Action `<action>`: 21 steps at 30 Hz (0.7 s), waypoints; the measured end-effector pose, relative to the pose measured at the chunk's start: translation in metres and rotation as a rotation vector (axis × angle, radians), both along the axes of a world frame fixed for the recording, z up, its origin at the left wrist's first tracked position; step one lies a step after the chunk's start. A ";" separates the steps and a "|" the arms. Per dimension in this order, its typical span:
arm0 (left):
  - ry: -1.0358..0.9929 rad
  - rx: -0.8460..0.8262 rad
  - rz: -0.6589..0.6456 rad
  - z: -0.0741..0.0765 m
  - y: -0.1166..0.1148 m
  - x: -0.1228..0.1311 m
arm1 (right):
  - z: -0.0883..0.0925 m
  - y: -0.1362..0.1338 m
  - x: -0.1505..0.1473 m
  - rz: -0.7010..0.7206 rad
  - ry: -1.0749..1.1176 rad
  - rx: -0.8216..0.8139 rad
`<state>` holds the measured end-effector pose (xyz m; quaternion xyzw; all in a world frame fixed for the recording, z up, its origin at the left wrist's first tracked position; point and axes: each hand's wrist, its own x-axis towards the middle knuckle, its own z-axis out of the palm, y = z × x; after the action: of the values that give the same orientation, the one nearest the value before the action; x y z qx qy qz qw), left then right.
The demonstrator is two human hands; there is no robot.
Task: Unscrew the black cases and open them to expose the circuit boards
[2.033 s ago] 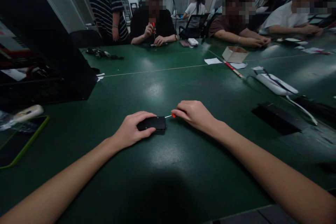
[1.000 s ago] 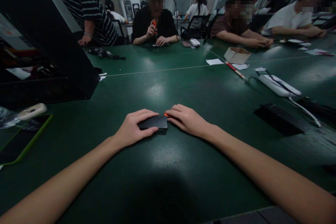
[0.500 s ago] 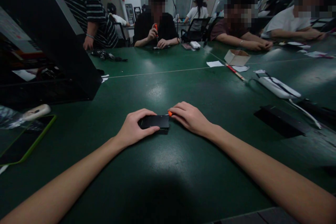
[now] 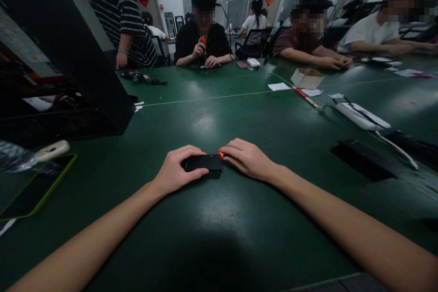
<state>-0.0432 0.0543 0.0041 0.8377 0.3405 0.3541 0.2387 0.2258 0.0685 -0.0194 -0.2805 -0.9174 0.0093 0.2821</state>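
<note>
My left hand (image 4: 176, 169) grips a small flat black box (image 4: 205, 163) on the table, fingers along its far side and thumb along its near side. A gap shows under the box's top plate at the right end. My right hand (image 4: 248, 159) is closed round a small screwdriver, of which only a bit of the orange handle (image 4: 221, 155) shows at the fingertips. The tool meets the far right corner of the box; its tip is not visible. Both hands rest low over the green table (image 4: 205, 210).
A large open black case (image 4: 112, 96) stands at the left, with a green-edged phone (image 4: 37, 187) before it. On the right lie a black plate (image 4: 364, 159), a white power strip (image 4: 362, 116) and a small open box (image 4: 307, 78). A co-worker opposite holds an orange screwdriver (image 4: 204, 43).
The top plate of the black box has lifted and slid a little at its right end, widening the gap below. The screwdriver's shaft, briefly seen before, is hidden now. The view has tilted slightly.
</note>
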 end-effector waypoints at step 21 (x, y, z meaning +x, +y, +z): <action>-0.734 -0.684 0.271 -0.005 0.019 0.002 | -0.001 -0.003 -0.001 -0.162 -0.038 -0.208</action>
<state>-0.0417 0.0737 -0.0013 0.4810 0.4361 0.5207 0.5544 0.2250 0.0652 -0.0199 -0.3815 -0.8910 0.0762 0.2341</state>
